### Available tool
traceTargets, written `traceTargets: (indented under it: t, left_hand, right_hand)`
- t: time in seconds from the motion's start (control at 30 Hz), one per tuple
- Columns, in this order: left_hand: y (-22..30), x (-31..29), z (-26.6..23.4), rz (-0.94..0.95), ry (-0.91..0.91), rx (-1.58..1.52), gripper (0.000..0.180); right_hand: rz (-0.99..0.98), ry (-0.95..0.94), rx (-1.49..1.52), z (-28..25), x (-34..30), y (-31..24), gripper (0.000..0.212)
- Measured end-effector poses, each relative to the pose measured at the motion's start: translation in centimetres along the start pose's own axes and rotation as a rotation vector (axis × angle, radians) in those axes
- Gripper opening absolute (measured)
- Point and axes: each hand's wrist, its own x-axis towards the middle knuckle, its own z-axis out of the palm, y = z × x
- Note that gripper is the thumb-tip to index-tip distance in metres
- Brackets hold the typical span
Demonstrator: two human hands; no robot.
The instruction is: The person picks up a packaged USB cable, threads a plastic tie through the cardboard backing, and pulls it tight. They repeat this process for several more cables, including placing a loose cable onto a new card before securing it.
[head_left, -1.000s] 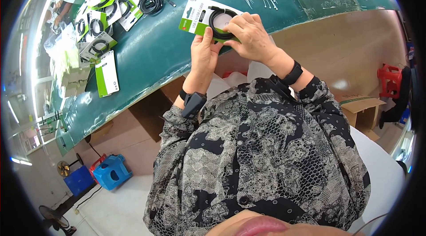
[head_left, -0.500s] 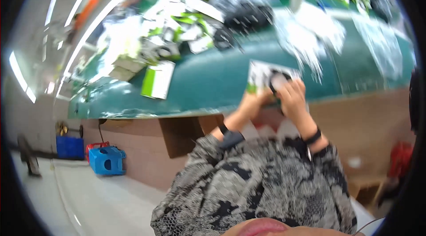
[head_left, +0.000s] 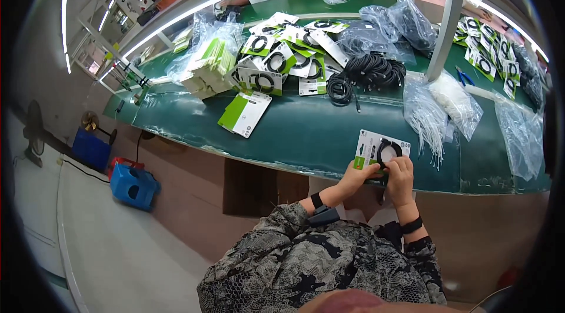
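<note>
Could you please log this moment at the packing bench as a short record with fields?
Left hand: grips the lower left edge of the cable card
Right hand: presses on the card's lower right, by the coiled black cable
Surface: green workbench
Nearby: stack of blank cards, loose black cables, bags of white ties

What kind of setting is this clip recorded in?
Most likely a factory packing line: a long green workbench under strip lights, piles of carded cable packs, loose black cable coils, and both hands on one backing card.
</note>
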Motion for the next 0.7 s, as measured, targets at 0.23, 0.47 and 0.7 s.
traceTargets:
  t: [0.23,0.47,0.7]
  left_hand:
    - [0.5,0.4,-0.2,0.051,-0.039,0.093,0.021]
    - [0.2,-0.7,-0.1,0.084,0.069,0.195,0.018]
    - [0.7,0.5,-1.0,0.117,0.191,0.406,0.018]
  right_hand:
    - [-0.017,-0.019,0.057,0.4,0.6,1.3,0.014]
    - [-0.104,-0.043,0.077,0.4,0.3,1.4,0.016]
    - [-0.015,-0.022,0.056,1.0,-0.6,1.6,0.043]
